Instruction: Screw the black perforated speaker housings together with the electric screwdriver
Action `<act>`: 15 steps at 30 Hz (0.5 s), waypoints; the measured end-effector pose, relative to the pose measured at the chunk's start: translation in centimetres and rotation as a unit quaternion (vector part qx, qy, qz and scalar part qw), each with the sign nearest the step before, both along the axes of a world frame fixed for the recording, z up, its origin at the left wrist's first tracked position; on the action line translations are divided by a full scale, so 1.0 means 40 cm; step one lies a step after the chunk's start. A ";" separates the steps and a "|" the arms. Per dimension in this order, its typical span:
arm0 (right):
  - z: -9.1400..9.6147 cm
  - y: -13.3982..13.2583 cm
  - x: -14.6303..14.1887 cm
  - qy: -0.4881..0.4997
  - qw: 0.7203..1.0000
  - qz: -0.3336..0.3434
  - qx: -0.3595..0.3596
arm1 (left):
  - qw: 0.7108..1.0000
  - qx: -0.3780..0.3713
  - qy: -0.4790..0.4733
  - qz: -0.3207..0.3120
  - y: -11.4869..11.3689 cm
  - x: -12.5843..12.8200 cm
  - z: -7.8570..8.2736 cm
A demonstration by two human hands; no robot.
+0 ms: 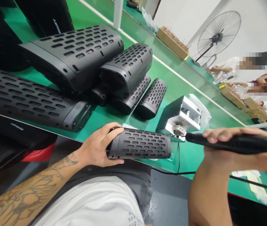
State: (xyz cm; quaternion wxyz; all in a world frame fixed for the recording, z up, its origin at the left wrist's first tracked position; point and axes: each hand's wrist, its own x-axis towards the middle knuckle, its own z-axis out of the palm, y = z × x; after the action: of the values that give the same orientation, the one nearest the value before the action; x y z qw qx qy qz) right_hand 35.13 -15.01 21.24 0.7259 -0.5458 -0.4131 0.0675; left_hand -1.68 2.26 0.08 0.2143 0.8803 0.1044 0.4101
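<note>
The head view is showing a person seated at a green surface (189, 153) with one black perforated speaker shell (140, 143) lying on its side at the near edge. The left hand (98, 146) is gripping the shell's left end, fingers curled over the top and thumb underneath, and is holding it steady. The right hand (227, 144) is closed around a black handheld tool (237, 142), whose tip is pointing left toward the shell's right end. The tip is sitting just beside that end, in front of a small grey-and-white fixture (181, 116); whether it is touching the shell cannot be told.

Progress, judged from the layout: the shell is in position and braced, and the tool is being presented to its end face, so the work on this unit appears to be starting or under way rather than finished. No detail on the end face is visible that would confirm a completed operation.

A pile of similar perforated shells (81, 59) is lying further back on the surface; whether these are processed or waiting cannot be determined. Other people are working at the far right, well apart, near a standing fan (219, 34).
</note>
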 end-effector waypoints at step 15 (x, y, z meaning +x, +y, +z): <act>-0.043 0.027 -0.035 -0.059 0.996 -0.024 0.069 | 1.000 -0.004 0.004 -0.019 0.005 -0.001 0.005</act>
State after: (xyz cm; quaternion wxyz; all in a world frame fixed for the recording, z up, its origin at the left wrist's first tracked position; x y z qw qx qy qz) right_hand 33.71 -13.93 19.52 0.7380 -0.5066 -0.4456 -0.0106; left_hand -1.73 2.44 0.28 0.2253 0.8829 0.0897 0.4021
